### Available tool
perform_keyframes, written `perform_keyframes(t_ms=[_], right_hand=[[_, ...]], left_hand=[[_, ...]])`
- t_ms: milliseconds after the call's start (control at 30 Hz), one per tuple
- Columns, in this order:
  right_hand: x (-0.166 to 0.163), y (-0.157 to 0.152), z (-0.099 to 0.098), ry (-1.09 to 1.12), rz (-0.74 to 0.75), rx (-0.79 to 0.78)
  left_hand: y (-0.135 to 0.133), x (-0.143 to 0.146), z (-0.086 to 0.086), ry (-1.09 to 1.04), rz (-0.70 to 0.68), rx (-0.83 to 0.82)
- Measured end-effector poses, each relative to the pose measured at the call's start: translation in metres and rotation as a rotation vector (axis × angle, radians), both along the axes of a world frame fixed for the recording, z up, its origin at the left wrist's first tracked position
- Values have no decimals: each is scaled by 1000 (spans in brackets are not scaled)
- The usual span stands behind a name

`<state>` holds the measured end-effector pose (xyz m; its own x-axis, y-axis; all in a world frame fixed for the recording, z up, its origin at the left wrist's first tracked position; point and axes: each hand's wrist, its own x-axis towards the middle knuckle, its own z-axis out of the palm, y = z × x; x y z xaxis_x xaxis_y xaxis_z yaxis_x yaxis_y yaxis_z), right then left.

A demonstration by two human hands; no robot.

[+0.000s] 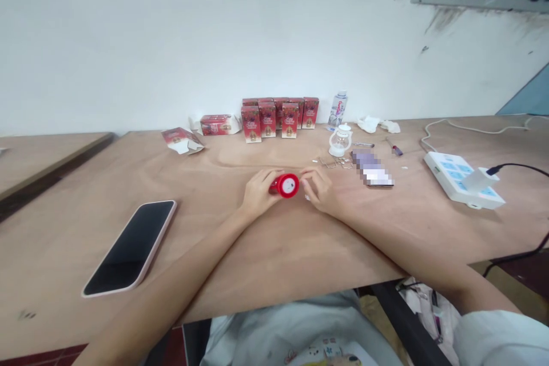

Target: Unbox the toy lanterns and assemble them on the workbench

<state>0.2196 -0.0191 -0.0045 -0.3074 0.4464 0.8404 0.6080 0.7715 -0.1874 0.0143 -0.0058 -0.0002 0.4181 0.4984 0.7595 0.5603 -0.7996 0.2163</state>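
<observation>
My left hand (259, 191) is wrapped round a small red lantern (286, 185), which lies on its side. Its round base faces me, with a white disc and a small dark spot in the middle. Just to the right of that base, my right hand (319, 187) has its fingers curled and the thumb close to the index finger; whatever they pinch, if anything, is too small to make out. A white lantern (340, 141) of similar size stands upright farther back. Thin bent metal wires (337, 163) lie in front of it.
Several red boxes (274, 117) stand by the wall, with opened boxes (183, 140) to their left. A water bottle (338, 108), a small screwdriver (395, 148) and a phone (372, 168) lie or stand rightward. A power strip (463, 180) is far right; a large phone (131, 249) lies left.
</observation>
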Motion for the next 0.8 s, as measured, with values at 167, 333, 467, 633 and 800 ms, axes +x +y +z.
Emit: perform_keyframes(t_ms=[167,333,467,633,800], right_hand=[[31,52,-2,-186,-472,-166],[37,70,10,-671,-605,-370],[20,67,15,-861,-593,-395],[8,69,14,-897,-538,-382],[13,65,13,-868,-497,-341]], left_hand=[[1,0,0,34,16,29],[1,-1,-3,84,33,37],[0,-1,-2,117,45,34],[-1,-1,0,128,38,46],[0,-1,-1,116,28,71]])
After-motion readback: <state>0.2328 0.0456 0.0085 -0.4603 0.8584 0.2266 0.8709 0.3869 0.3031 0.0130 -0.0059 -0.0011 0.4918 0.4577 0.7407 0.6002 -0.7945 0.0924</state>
